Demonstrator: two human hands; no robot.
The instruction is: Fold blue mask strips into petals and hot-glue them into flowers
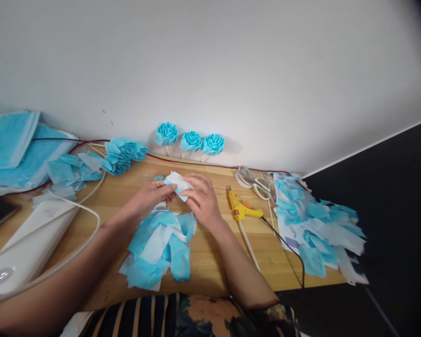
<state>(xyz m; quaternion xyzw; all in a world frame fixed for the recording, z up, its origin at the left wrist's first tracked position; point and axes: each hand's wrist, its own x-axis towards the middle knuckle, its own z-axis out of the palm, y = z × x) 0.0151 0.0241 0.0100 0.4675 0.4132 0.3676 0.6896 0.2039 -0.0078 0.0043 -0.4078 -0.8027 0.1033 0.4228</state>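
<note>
Between my two hands, above the middle of the table, is a small blue-and-white fabric piece. My left hand pinches its left side between thumb and fingers. On the other side, my right hand is closed on its right edge, the fingers curled over it. A bit of blue material shows just behind the left fingers; the rest of it is hidden. Below my hands lies a loose pile of cut blue and white fabric pieces.
Three blue fabric flowers lean against the wall. More flowers and blue masks lie left, near a white device and cable. Rightward are a yellow glue gun, scissors and a heap of scraps overhanging the edge.
</note>
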